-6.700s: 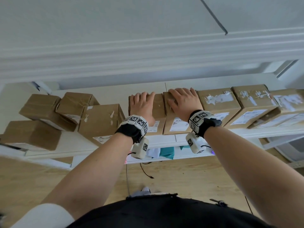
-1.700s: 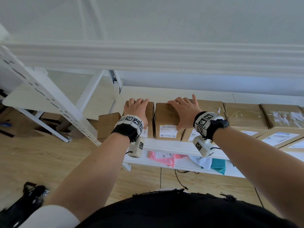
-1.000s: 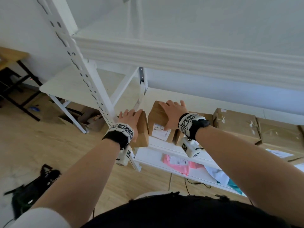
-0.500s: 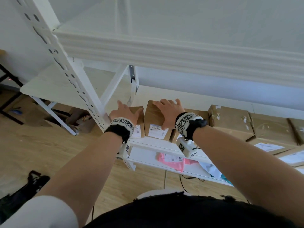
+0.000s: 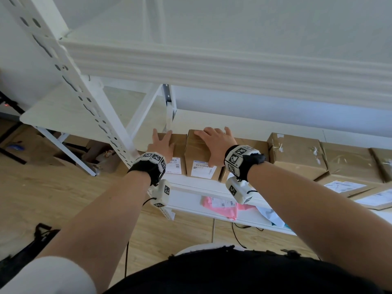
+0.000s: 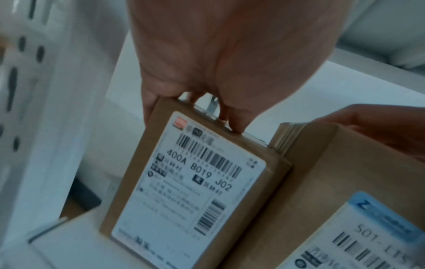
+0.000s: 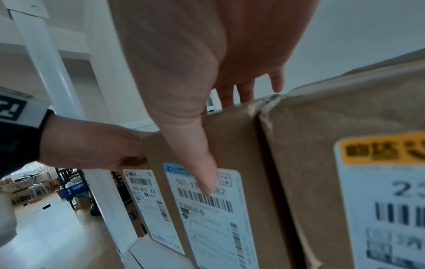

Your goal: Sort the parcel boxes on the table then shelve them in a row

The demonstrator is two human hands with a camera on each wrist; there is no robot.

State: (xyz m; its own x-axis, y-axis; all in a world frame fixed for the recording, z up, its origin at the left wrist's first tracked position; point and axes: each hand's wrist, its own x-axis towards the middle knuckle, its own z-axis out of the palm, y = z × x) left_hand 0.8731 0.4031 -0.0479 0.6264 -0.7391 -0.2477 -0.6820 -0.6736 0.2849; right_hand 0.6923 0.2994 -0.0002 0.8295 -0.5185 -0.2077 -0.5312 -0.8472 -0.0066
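Observation:
Two brown parcel boxes stand side by side at the left end of the white shelf board [image 5: 191,185]. My left hand [image 5: 162,143] [image 6: 195,102] grips the thin small box [image 5: 179,143] [image 6: 184,182] from above, fingertips on its top edge and thumb at its left side. My right hand [image 5: 214,143] [image 7: 207,109] holds the larger box [image 5: 197,149] [image 7: 230,142], with fingers over its top and thumb pressed on the front label. The white shipping labels of both boxes face me. My left hand [image 7: 92,145] also shows in the right wrist view.
More taped boxes [image 5: 297,153] continue the row to the right; the nearest one [image 7: 345,163] touches the larger box. A perforated white upright [image 5: 84,92] stands just left of my left hand. An upper shelf [image 5: 212,66] hangs overhead. Pink bags [image 5: 220,205] lie on the lower shelf.
A second ago both boxes were tilted and raised at the shelf's left end. They have come down and stand upright on the board beside the row, with both hands still on them.

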